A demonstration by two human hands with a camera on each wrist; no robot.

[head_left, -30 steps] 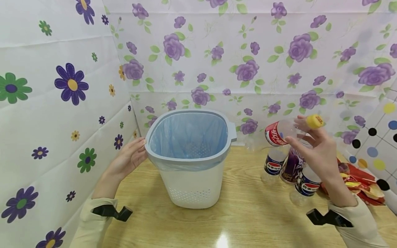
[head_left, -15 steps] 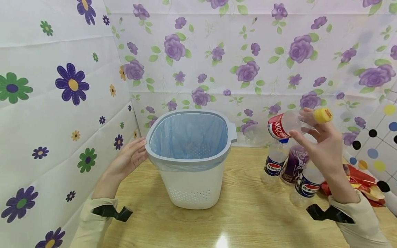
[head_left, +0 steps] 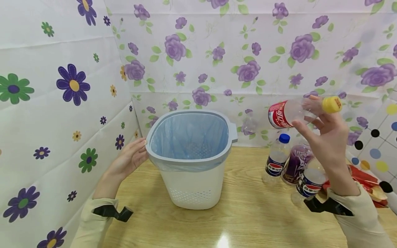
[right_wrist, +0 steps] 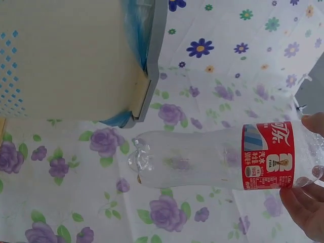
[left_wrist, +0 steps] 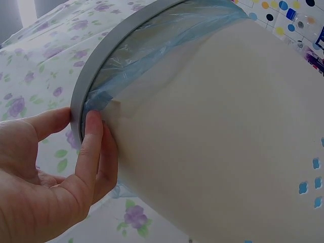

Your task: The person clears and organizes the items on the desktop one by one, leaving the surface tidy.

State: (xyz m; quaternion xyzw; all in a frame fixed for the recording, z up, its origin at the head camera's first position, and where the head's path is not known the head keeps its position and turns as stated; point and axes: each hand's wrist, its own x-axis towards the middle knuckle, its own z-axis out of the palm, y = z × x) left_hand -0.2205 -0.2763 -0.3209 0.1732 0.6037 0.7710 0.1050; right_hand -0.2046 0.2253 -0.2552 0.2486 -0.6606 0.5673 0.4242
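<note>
My left hand (head_left: 128, 159) pinches the left rim of a white trash bin (head_left: 192, 189); in the left wrist view the grey rim (left_wrist: 104, 61) lies between thumb and fingers. A blue plastic bag (head_left: 167, 129) lines the bin. Over to the right, my right hand (head_left: 330, 141) grips an empty plastic Coca-Cola bottle (head_left: 280, 114) with a red label and yellow cap (head_left: 332, 104). The bottle is held off the table, nearly level and tilted cap-up, its base towards the bin. In the right wrist view the bottle's clear base (right_wrist: 144, 159) appears just below the bin's edge.
Two Pepsi-labelled bottles (head_left: 274, 167) stand on the wooden table (head_left: 245, 213) below my right hand, with a purple bottle (head_left: 296, 163) between them. Red snack packaging (head_left: 370, 182) lies behind my right forearm. Flower-printed sheets (head_left: 192, 69) enclose the left and back sides.
My right hand has risen and shifted right with the Coca-Cola bottle, uncovering the blue cap of a Pepsi bottle. My left hand stays at the bin's rim.
</note>
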